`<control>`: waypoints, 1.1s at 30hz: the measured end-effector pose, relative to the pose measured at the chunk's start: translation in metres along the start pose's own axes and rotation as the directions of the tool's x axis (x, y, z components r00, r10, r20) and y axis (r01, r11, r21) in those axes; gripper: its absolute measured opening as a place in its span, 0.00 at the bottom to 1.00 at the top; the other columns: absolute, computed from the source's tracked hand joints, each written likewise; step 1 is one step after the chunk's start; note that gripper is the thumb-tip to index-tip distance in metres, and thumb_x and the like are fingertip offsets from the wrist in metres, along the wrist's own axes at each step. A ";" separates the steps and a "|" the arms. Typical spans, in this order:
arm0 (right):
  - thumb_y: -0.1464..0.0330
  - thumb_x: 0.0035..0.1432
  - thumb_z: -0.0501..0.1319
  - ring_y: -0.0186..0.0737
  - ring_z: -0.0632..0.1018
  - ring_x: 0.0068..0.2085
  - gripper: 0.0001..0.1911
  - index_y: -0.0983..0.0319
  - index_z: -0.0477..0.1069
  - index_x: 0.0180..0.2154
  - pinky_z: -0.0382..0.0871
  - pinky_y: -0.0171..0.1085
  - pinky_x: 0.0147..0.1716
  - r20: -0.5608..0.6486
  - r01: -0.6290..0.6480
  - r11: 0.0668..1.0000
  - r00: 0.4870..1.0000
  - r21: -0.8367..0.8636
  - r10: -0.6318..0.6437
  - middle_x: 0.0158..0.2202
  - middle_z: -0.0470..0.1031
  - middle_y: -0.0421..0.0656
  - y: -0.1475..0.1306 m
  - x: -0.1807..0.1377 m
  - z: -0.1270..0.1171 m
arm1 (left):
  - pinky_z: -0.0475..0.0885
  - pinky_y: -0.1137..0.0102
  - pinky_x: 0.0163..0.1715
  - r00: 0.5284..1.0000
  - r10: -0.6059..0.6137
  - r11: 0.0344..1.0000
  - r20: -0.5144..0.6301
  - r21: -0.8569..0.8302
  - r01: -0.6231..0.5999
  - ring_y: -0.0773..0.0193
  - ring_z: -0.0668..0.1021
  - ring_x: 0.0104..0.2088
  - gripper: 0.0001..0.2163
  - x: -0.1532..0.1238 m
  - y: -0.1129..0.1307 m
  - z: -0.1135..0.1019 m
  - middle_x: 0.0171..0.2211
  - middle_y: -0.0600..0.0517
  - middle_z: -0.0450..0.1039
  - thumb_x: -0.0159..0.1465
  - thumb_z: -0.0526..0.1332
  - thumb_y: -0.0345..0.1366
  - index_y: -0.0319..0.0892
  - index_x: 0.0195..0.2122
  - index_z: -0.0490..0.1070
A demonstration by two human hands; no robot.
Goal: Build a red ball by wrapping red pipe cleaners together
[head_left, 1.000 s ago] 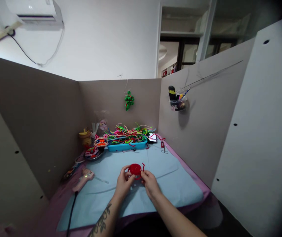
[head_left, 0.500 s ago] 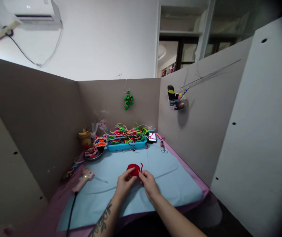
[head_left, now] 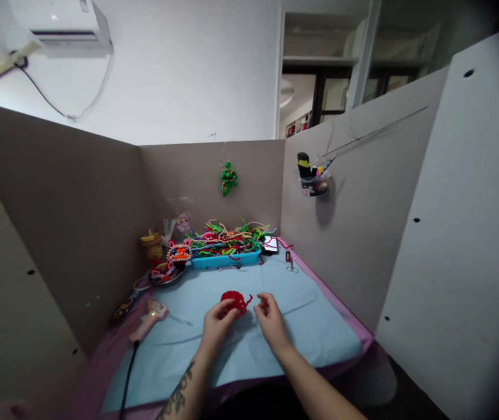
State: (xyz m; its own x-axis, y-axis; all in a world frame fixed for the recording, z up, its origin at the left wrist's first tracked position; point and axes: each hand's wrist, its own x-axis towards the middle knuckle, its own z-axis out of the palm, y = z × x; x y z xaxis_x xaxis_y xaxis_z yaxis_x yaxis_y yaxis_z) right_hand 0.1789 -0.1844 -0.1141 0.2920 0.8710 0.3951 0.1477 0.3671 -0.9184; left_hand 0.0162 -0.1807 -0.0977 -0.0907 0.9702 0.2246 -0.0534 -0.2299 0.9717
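My left hand [head_left: 215,324] is closed on a round red pipe-cleaner coil [head_left: 233,302], held just above the light blue mat [head_left: 311,326]. A loose red end sticks out of the coil to the right. My right hand [head_left: 272,317] is a little to the right of the coil, fingers curled in a pinch near that loose end; I cannot see whether it touches it.
A blue tray [head_left: 225,258] heaped with coloured pipe cleaners stands at the back. A pink glue gun [head_left: 148,318] with a black cord lies at the left. Small scissors [head_left: 290,261] lie back right. Craft figures [head_left: 175,256] stand back left. Cardboard walls enclose the desk.
The coil has shifted slightly left and lower with my left hand. My right hand has come off the coil and moved a little to the right.
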 end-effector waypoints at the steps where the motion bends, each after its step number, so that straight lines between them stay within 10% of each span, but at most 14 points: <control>1: 0.70 0.51 0.57 0.40 0.72 0.32 0.15 0.59 0.70 0.42 0.68 0.38 0.34 0.036 0.090 0.991 0.996 -0.095 -0.087 0.33 0.69 0.41 -0.003 0.004 -0.004 | 0.73 0.68 0.34 1.000 -0.004 1.000 0.002 -0.013 0.004 0.59 0.79 0.30 0.15 0.000 0.001 0.000 0.30 0.48 0.81 0.47 0.69 0.37 0.39 0.36 0.79; 8: 0.76 0.55 0.55 0.44 0.73 0.39 0.11 0.59 0.73 0.32 0.67 0.41 0.43 0.277 0.366 0.851 0.921 -0.377 -0.274 0.33 0.72 0.44 -0.012 0.016 -0.009 | 0.74 0.67 0.33 0.999 -0.048 0.993 0.002 -0.106 0.048 0.59 0.80 0.30 0.15 -0.003 0.011 0.003 0.29 0.47 0.81 0.44 0.70 0.36 0.38 0.34 0.79; 33: 0.74 0.52 0.58 0.41 0.74 0.33 0.10 0.59 0.77 0.30 0.66 0.38 0.35 0.269 0.278 0.943 0.937 -0.186 -0.223 0.30 0.74 0.43 -0.034 0.007 -0.003 | 0.75 0.63 0.36 0.995 -0.095 0.981 0.012 -0.170 0.096 0.54 0.81 0.32 0.19 0.000 0.012 0.001 0.31 0.44 0.81 0.40 0.74 0.40 0.37 0.33 0.79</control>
State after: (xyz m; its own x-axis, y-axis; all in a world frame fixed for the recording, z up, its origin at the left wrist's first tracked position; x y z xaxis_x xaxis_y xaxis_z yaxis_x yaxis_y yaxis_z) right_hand 0.1789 -0.1922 -0.0801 -0.0137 0.8221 0.5691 0.3960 0.5271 -0.7519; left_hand 0.0162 -0.1835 -0.0863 -0.0733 0.9886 0.1317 -0.2298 -0.1452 0.9624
